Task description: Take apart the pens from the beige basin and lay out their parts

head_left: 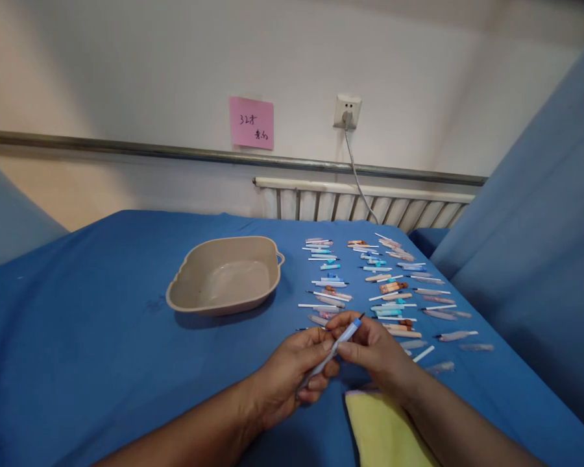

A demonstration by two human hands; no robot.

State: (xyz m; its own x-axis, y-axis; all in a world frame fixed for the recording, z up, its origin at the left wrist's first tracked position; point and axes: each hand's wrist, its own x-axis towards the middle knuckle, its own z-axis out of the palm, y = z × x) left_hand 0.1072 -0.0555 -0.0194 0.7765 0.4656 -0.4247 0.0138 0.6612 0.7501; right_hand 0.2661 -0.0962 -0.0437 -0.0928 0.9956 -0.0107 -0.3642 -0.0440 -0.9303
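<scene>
A light-blue pen with a darker blue collar and a dark tip slants between my hands, its tip pointing up and right. My left hand is closed around its lower part. The fingers of my right hand are closed on it nearer the tip. Just beyond my hands, several rows of pens and white sticks lie on the blue cloth, in blue, peach, brown and pale tones. Some of them are hidden behind my fingers. Under my right wrist lies a folded yellow cloth.
An oval beige basin stands on the cloth left of the pens. Behind the bed run a metal rail and a white bed rail. A cable hangs from a wall socket. Blue curtains hang at the sides.
</scene>
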